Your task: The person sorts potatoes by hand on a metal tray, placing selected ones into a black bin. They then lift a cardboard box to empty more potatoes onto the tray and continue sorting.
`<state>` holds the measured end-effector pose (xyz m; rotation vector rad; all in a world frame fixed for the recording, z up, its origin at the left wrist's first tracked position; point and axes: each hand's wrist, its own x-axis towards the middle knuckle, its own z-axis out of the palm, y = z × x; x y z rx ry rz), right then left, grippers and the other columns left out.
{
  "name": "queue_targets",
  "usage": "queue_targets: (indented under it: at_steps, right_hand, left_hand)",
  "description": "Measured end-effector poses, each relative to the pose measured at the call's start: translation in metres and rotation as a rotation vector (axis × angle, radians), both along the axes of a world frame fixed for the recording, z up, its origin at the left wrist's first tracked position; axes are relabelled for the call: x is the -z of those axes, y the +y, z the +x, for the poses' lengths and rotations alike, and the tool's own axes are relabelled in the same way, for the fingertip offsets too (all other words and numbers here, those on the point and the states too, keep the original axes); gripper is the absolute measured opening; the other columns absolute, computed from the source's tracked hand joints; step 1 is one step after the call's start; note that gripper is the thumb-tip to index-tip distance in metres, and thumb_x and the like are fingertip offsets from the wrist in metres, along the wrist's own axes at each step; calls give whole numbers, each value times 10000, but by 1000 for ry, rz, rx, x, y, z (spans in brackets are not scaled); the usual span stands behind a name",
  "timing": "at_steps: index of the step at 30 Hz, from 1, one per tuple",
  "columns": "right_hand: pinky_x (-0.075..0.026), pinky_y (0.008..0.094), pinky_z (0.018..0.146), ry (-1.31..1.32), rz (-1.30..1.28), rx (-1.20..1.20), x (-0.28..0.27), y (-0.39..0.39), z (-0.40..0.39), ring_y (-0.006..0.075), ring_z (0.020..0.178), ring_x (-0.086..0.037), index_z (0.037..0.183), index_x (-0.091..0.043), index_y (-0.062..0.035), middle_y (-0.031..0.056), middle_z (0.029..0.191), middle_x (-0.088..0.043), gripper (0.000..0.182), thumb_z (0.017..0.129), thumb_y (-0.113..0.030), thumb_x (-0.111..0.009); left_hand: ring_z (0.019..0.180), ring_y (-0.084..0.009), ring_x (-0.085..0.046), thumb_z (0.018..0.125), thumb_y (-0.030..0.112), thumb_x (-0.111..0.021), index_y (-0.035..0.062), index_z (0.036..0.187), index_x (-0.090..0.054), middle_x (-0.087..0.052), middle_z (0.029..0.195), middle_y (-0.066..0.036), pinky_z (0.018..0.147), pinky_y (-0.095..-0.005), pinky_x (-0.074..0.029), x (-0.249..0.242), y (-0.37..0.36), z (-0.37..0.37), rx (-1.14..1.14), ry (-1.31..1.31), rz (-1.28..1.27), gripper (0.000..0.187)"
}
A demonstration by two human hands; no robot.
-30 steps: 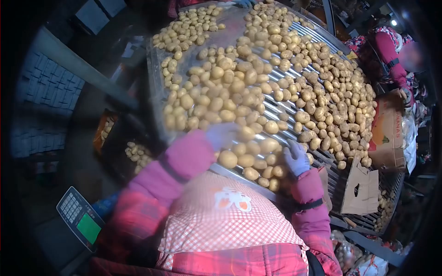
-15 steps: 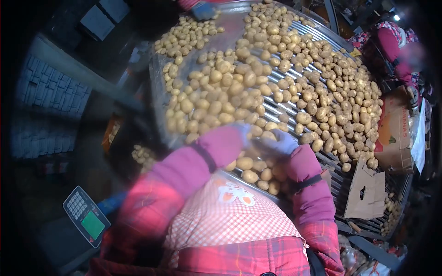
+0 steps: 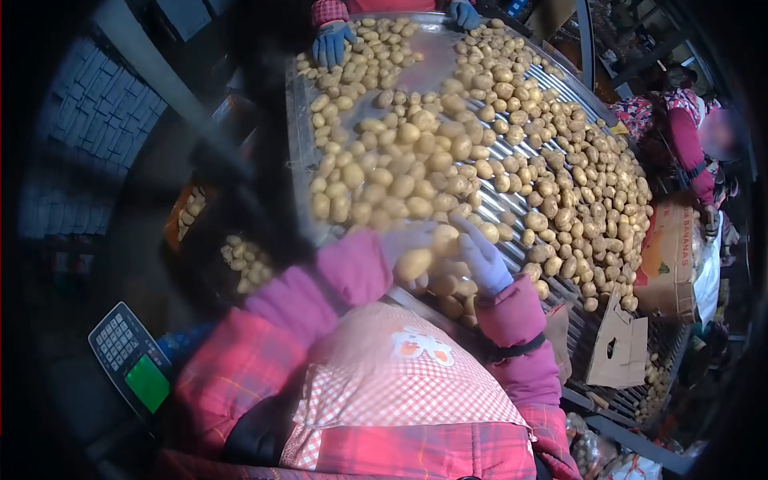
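Potatoes on a ribbed table, head view, left to right. The scale (image 3: 132, 360) stands at the far left, apart from the table (image 3: 298, 128). The left hand (image 3: 400, 240) is beside a large potato (image 3: 414, 264) at the near edge; whether its fingers pinch it cannot be told. Further potatoes (image 3: 446, 238) lie between the hands. The right hand (image 3: 486, 260) has its fingers extended and slightly apart, pointing away from the body. The cardboard (image 3: 616, 348) leans beyond it, beside the box (image 3: 668, 256). Good handling here would keep both palms low and slightly cupped, moving a few potatoes at a time with light, even pressure; hurried sweeps could bruise skins or roll pieces over the near edge.

Hard to make out: the crate (image 3: 192, 212) at left lies in shadow; the left hand's fingertips are blurred; potatoes below the hands are smeared and partly covered, so contact is uncertain. A co-worker's hands (image 3: 332, 44) rest at the far edge, the body cut off by the frame.
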<state>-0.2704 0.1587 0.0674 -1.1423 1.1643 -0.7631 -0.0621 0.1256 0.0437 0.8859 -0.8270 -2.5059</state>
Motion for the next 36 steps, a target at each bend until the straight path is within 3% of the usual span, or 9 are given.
queue_targets:
  at_steps: [3, 9, 10, 11, 13, 16, 21, 30, 36]
  right_hand:
    - [-390, 265, 912, 138, -131, -36, -2, 3, 11, 150, 1101, -453, 1333, -377, -41, 114, 1226, -487, 458, 930, -244, -457]
    - [-422, 247, 848, 9, -136, 248, 18, 8, 8, 110, 1003, -492, 1321, -394, -40, 43, 1114, -538, 442, 909, -154, -507]
    - [-442, 245, 793, 154, -80, 226, 8, 14, 3, 97, 911, -527, 1321, -401, -60, 23, 1020, -580, 460, 898, -183, -536]
    - [-442, 245, 793, 155, -79, 225, 15, 23, 0, 97, 911, -527, 1321, -401, -60, 23, 1020, -580, 460, 898, -183, -536]
    - [-477, 291, 749, 485, -38, -234, 31, 38, -1, 167, 836, -608, 1229, -477, -52, 76, 940, -633, 408, 879, -251, -543]
    - [-488, 365, 727, 1032, -113, -532, 29, 29, 45, 273, 829, -631, 1096, -532, -51, 158, 886, -640, 366, 854, -324, -514]
    - [-478, 424, 724, 1174, -216, -609, 41, 17, 62, 330, 876, -606, 1017, -545, -66, 195, 919, -625, 345, 845, -356, -468]
    - [-472, 411, 757, 1154, -56, -787, 11, 0, 74, 317, 901, -607, 1023, -566, -78, 193, 946, -625, 341, 851, -353, -459]
    - [-451, 366, 822, 1358, 127, -835, -23, -9, 101, 274, 1024, -567, 1079, -603, -175, 129, 1094, -601, 339, 845, -378, -466]
  left_hand:
    - [662, -245, -626, 905, 360, -430, 119, 1382, -270, -630, 906, -161, 530, -304, -503, -24, 8, 7, 216, 211, -143, 557]
    - [601, -219, -608, 839, 375, -569, 67, 1272, -432, -585, 1072, -164, 498, -301, -491, 7, 9, 19, -101, 81, 204, 549]
    - [628, -218, -606, 839, 389, -564, 31, 1229, -459, -584, 1079, -166, 497, -307, -490, -2, 1, 23, -205, 437, 375, 540]
    - [711, -240, -621, 844, 395, -548, 18, 1260, -426, -558, 1142, -170, 527, -329, -514, -16, 0, 35, -181, 375, 547, 575]
    - [803, -265, -628, 836, 416, -544, 13, 1286, -395, -524, 1202, -173, 584, -344, -540, -3, 1, 48, -226, 426, 234, 622]
    - [841, -291, -631, 825, 471, -530, 52, 1310, -381, -509, 1230, -165, 600, -394, -550, 1, 7, 44, -257, 408, 268, 657]
    - [844, -282, -625, 854, 539, -404, 97, 1276, -432, -565, 1144, -130, 568, -411, -523, 3, 12, 40, -307, 341, 320, 612]
    - [941, -258, -607, 761, 390, -642, 95, 1251, -430, -576, 1135, -117, 709, -340, -484, -35, 23, 74, -367, 217, 165, 610]
    - [906, -269, -590, 815, 369, -591, 81, 1273, -415, -553, 1138, -153, 677, -361, -481, 10, 15, 73, -352, 444, 254, 568]
